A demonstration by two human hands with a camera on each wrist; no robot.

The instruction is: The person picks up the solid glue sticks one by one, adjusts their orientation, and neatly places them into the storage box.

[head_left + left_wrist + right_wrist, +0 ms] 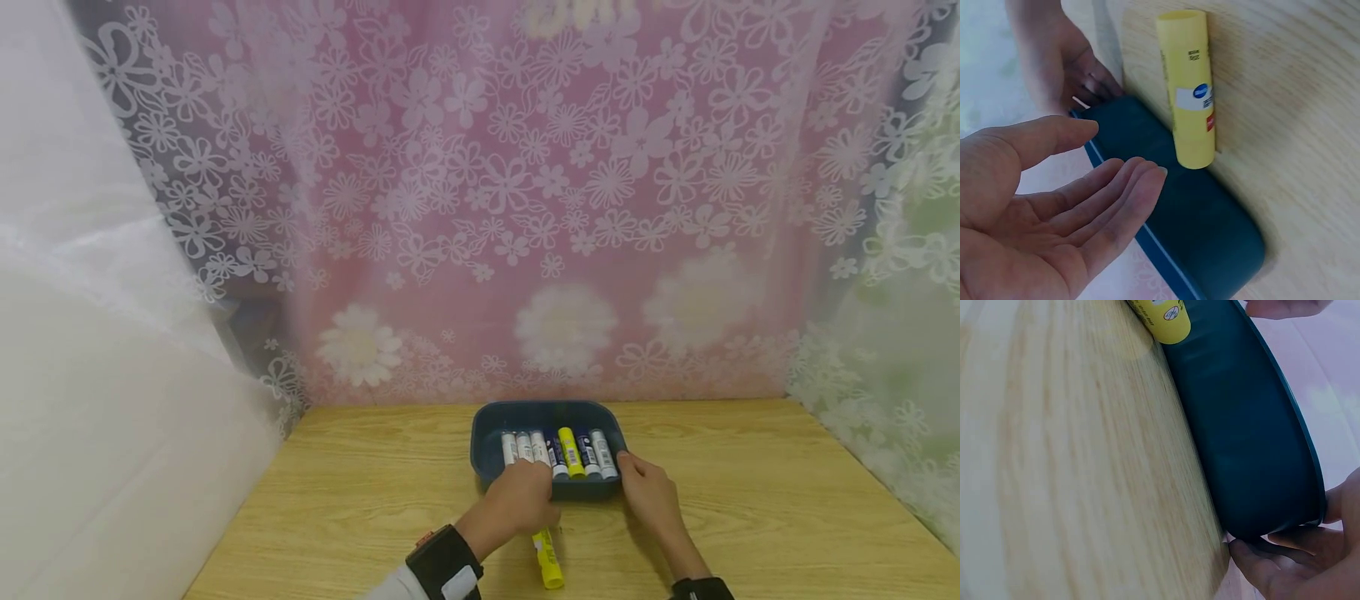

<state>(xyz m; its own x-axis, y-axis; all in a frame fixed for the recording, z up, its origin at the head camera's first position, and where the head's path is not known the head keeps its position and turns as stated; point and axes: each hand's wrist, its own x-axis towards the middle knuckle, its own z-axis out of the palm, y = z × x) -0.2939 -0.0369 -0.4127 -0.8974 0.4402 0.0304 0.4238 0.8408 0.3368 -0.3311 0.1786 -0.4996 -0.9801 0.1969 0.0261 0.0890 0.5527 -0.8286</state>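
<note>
A dark teal plastic tray (592,492) stands on the table with several glue sticks side by side in it: white ones (509,448), dark blue ones (588,454) and a yellow one (571,454). My left hand (517,498) hovers at the tray's front edge. Its thumb and fingers are apart and hold nothing in the left wrist view. Another yellow glue stick (1188,87) lies on the table before the tray, below that hand. At the tray's right end my right hand (1316,556) grips the corner, thumb at the rim and fingers underneath.
The wooden table (750,500) reaches out on both sides of the tray. Behind it hangs a pink flowered curtain (465,208), with a white sheet (112,333) at the left and a flowered translucent sheet (900,358) at the right.
</note>
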